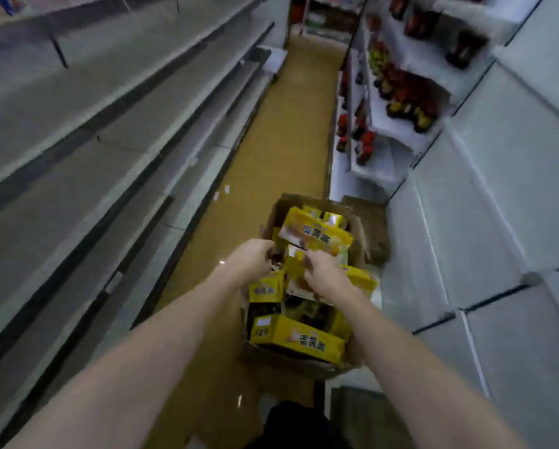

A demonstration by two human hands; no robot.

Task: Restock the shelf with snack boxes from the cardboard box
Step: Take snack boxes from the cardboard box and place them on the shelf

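Both hands are in the cardboard box (362, 241) on the floor. My left hand (255, 257) and right hand (320, 273) curl on a snack box (296, 262). Advise lifting it level, clear of neighbouring boxes.

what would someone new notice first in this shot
Most striking is the open cardboard box on the aisle floor, low and centre, heaped with bright yellow snack boxes. Both bare arms reach into it, the left hand and right hand among the top boxes. Long grey shelves run along the left.
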